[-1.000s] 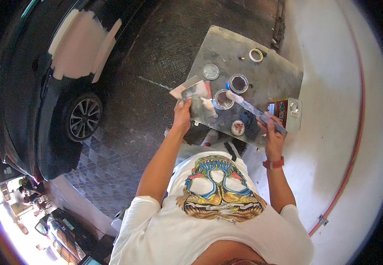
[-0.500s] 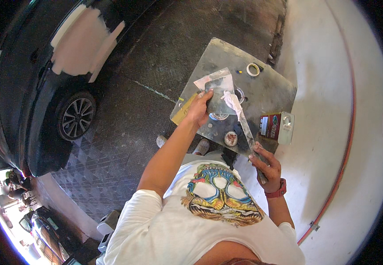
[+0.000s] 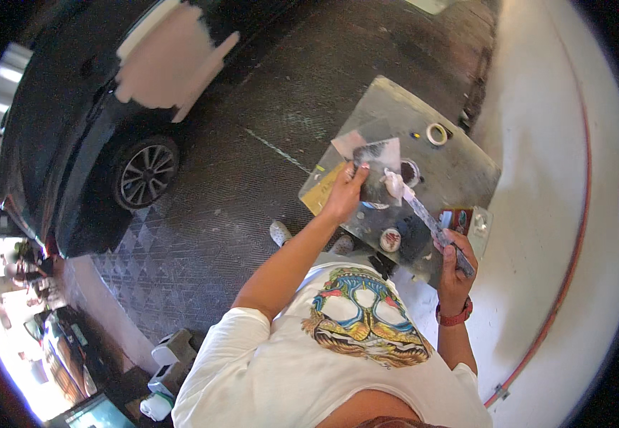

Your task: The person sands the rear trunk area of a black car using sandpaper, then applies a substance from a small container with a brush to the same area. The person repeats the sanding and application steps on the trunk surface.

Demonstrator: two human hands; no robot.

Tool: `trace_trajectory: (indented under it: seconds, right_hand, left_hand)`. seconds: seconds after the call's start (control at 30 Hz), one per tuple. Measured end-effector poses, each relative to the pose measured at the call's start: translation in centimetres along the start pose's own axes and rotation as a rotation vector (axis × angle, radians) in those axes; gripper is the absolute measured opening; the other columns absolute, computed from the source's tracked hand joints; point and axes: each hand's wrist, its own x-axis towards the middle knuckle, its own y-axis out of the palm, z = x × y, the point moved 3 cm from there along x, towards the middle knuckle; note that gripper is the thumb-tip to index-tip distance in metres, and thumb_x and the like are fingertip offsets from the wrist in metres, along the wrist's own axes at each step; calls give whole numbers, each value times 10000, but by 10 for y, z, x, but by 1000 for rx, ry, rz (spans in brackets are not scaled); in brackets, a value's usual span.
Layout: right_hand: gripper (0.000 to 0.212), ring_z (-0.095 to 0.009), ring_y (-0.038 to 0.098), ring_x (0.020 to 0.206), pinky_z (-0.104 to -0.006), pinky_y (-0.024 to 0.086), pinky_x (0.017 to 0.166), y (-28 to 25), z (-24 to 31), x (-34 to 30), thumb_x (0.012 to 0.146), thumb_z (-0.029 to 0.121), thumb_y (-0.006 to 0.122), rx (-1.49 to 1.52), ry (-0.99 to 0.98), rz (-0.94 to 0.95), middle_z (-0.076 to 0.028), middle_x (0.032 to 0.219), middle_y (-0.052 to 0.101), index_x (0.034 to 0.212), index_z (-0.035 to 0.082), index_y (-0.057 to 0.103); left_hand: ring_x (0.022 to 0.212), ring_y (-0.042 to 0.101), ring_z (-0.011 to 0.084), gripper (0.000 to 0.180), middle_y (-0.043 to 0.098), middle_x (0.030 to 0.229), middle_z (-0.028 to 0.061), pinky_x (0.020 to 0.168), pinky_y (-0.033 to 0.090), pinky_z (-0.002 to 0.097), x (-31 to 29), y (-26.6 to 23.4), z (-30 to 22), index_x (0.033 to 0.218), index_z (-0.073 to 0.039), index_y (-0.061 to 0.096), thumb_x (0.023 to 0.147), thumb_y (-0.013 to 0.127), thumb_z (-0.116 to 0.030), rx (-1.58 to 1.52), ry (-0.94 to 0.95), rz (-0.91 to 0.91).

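While the left hand (image 3: 345,194) holds a flat gray plate (image 3: 379,170) over the left half of the desk (image 3: 463,167), the right hand (image 3: 457,265) grips a long putty knife (image 3: 423,215).
Left fingers pinch the plate's left side, right fingers wrap the knife's lower end near a rectangular can (image 3: 459,217) at the right edge; pale paste (image 3: 394,185) covers the blade's tip, which overlaps the plate, though contact is hard to tell; a yellow sheet (image 3: 321,190) lies at the left corner, a small tin of reddish paste (image 3: 390,240) by the near edge.
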Motion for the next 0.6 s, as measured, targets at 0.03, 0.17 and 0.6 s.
trace_trajectory:
  seconds: [0.03, 0.17, 0.6]
  right_hand:
    - [224, -214, 657, 1024, -342, 549, 896, 2, -7, 6, 1014, 123, 587, -54, 24, 45, -142, 1149, 666, 1161, -29, 660]
    - [283, -187, 656, 1048, -311, 565, 885, 35, -102, 32, 1023, 199, 607, 36, 248, 35, -106, 1167, 664, 1201, -18, 647]
    - [681, -367, 594, 1194, -464, 553, 911, 158, -177, 25, 984, 441, 629, 1168, 885, 361, -209, 1420, 492, 1490, 85, 346]
  left_hand:
    - [965, 625, 135, 379, 662, 1094, 44, 887, 518, 327, -2, -2, 2, 1256, -24, 564, 1036, 570, -333, -65, -24, -3]
    - [1042, 652, 160, 326, 669, 1157, 37, 940, 537, 371, -4, -21, 16, 1301, -71, 544, 1044, 553, -271, -319, -154, 43]
    - [1168, 642, 216, 375, 636, 1298, 84, 1002, 528, 394, -101, -60, -10, 1395, -73, 485, 1060, 497, -242, -559, -257, -20]
